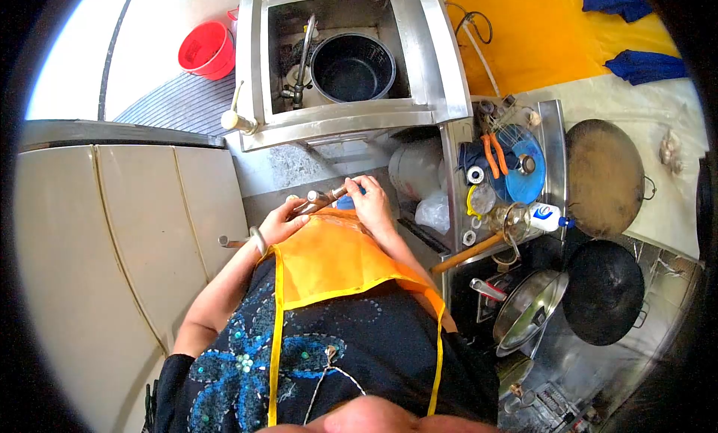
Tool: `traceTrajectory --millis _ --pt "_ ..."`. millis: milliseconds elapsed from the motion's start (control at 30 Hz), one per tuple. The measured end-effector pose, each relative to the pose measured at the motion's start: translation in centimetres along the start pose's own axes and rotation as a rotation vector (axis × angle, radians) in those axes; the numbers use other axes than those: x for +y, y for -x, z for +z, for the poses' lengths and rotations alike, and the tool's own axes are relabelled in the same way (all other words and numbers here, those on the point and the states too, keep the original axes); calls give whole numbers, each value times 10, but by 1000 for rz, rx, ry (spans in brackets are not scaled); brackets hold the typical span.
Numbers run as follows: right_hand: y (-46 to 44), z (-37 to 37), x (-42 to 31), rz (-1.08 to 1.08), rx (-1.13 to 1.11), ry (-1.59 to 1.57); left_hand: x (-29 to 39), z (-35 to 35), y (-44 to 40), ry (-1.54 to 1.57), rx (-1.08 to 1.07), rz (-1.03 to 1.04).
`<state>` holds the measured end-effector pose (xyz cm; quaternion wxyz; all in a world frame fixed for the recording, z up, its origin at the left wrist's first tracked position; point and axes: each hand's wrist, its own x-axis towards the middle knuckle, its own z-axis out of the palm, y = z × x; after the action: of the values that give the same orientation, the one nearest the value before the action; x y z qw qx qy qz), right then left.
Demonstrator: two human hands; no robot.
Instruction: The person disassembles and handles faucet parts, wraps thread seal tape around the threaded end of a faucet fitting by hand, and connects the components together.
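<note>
Between my two hands, in front of the orange apron, is a metal faucet-like fitting. My left hand is closed around its left part, near a grey ring-like hose or bangle at the wrist. At the fitting's right end, my right hand pinches the tip between thumb and fingers. Something blue shows just below the right end. Another metal tap end sticks out left of my left wrist.
Ahead stands a steel sink with a black pot and a tap. A red bucket is at the upper left. Pliers, a blue plate, bottles and pans crowd the right side. White cabinets line the left.
</note>
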<state>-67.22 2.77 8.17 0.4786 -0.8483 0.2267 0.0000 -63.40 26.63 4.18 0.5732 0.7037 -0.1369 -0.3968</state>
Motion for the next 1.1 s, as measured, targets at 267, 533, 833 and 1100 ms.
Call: traceTrajectory --millis 267,533,833,1100 --pt "-1 5 -13 -149 -3 -106 -10 -9 -25 -533 444 -1" --pt "0 -10 -32 -196 -51 -181 48 -5 -24 -504 470 -178" --pt "-2 -31 -47 -474 21 72 39 -10 -31 -256 250 -192" --pt "-3 -38 -65 -513 -92 46 58 -6 -19 378 -84 -365"
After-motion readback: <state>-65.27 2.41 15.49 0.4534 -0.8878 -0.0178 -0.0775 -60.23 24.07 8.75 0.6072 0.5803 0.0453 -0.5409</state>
